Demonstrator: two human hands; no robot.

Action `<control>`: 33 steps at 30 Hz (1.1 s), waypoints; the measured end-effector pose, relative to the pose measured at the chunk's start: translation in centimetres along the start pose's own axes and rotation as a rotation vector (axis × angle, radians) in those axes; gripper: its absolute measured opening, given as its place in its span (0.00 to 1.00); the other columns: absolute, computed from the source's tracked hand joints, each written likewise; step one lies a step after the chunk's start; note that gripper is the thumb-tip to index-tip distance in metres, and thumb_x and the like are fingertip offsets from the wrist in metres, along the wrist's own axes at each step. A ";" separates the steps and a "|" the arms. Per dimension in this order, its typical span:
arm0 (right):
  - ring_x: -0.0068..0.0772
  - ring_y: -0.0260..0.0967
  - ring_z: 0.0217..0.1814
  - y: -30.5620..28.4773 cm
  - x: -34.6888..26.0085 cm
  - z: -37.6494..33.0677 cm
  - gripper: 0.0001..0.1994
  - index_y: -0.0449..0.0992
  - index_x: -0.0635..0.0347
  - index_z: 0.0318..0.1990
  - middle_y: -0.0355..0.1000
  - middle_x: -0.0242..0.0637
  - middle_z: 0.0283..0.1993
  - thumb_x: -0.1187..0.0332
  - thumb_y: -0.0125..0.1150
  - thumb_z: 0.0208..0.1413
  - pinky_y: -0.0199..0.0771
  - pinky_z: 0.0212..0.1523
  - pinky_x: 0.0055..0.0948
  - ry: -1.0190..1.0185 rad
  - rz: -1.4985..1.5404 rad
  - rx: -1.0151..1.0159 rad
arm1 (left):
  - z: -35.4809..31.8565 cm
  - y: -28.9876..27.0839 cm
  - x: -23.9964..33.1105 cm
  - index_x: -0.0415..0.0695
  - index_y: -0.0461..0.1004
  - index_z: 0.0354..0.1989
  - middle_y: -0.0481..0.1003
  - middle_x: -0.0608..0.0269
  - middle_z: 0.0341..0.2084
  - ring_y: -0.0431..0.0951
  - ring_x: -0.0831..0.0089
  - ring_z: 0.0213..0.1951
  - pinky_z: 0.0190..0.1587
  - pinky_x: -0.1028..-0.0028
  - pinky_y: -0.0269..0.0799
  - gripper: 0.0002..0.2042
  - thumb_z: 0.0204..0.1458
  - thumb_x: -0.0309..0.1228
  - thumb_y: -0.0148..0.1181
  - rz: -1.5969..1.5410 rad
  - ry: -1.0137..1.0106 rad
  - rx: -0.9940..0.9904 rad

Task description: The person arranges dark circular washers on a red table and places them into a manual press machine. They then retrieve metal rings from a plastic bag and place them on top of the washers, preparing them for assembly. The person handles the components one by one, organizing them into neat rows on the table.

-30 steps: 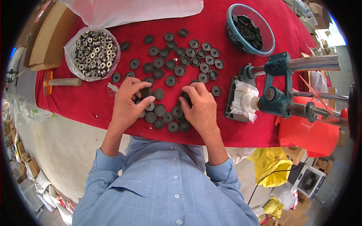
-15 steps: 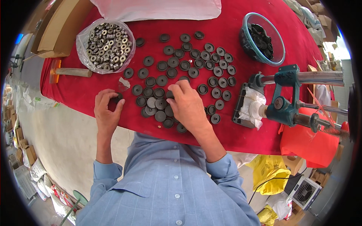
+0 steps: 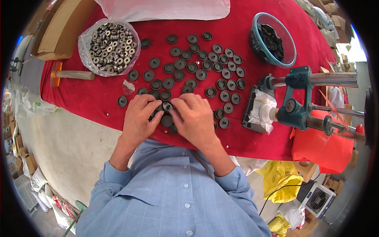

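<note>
I've got most discs (image 3: 201, 74) hollow-side up, a bunch remaining between left hand (image 3: 139, 118) and right hand (image 3: 194, 117); fingers half-curled, can't tell either grip's hold.

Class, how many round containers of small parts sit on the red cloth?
2: a clear-plastic container of metal rings, upper left; a blue-rimmed tub of black parts, upper right.

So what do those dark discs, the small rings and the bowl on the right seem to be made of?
Dark discs: perhaps moulded plastic or rubber, going by their matte, even grey-black surface.
Small rings: almost certainly metal, silvery with bright glints.
Bowl: probably plastic, smooth and glossy, with a bluish, see-through wall; glass can't be ruled out.
</note>
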State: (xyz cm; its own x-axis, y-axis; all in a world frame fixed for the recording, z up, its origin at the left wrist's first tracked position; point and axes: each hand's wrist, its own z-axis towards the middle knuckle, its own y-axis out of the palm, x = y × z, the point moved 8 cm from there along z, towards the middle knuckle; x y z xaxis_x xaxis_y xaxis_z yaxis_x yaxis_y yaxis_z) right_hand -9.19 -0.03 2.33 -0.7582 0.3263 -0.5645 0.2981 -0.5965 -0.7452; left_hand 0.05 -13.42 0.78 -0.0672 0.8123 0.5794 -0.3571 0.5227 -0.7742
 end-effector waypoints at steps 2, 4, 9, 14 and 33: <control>0.41 0.75 0.45 1.4 -0.6 -0.1 0.16 0.82 0.56 0.46 0.76 0.35 0.43 0.71 0.76 0.49 0.72 0.43 0.40 0.003 -0.025 -0.050 | 0.2 -0.1 -0.1 0.39 0.83 0.47 0.79 0.56 0.42 0.79 0.56 0.44 0.45 0.61 0.76 0.16 0.47 0.22 0.74 -0.033 -0.005 0.015; 0.40 0.75 0.44 1.8 -0.6 0.0 0.15 0.82 0.56 0.45 0.76 0.35 0.43 0.71 0.76 0.49 0.72 0.43 0.40 0.017 -0.024 -0.047 | 0.4 -0.4 -0.1 0.39 0.83 0.45 0.78 0.57 0.39 0.78 0.56 0.41 0.43 0.60 0.75 0.13 0.50 0.22 0.72 -0.083 -0.006 0.050; 0.40 0.73 0.44 0.4 1.1 0.3 0.11 0.81 0.58 0.42 0.72 0.35 0.41 0.74 0.71 0.50 0.69 0.43 0.40 0.034 0.019 0.073 | 0.3 -2.7 -1.3 0.38 0.84 0.46 0.81 0.56 0.36 0.82 0.59 0.38 0.42 0.65 0.77 0.10 0.56 0.19 0.68 -0.151 -0.067 0.198; 0.40 0.73 0.44 -0.3 2.0 -0.5 0.10 0.82 0.61 0.43 0.73 0.36 0.43 0.77 0.68 0.51 0.73 0.46 0.40 -0.076 -0.106 0.045 | -2.0 -5.3 -6.7 0.38 0.84 0.47 0.82 0.65 0.33 0.78 0.80 0.34 0.39 0.78 0.74 0.08 0.60 0.19 0.67 -0.282 -0.394 0.266; 0.42 0.72 0.52 0.6 0.2 -2.8 0.24 0.78 0.63 0.55 0.72 0.40 0.51 0.73 0.75 0.48 0.71 0.50 0.42 -0.054 -0.013 -0.165 | -2.2 -1.1 0.7 0.39 0.81 0.55 0.74 0.54 0.49 0.80 0.60 0.44 0.40 0.67 0.79 0.22 0.49 0.17 0.74 -0.001 0.023 -0.032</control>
State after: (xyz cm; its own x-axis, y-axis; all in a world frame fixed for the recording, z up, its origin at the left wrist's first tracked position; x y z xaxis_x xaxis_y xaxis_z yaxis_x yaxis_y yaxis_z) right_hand -7.58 1.72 0.78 -0.7912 0.2909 -0.5379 0.3758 -0.4625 -0.8030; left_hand 2.47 -12.88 1.46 -0.0453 0.8172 0.5746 -0.3274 0.5313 -0.7814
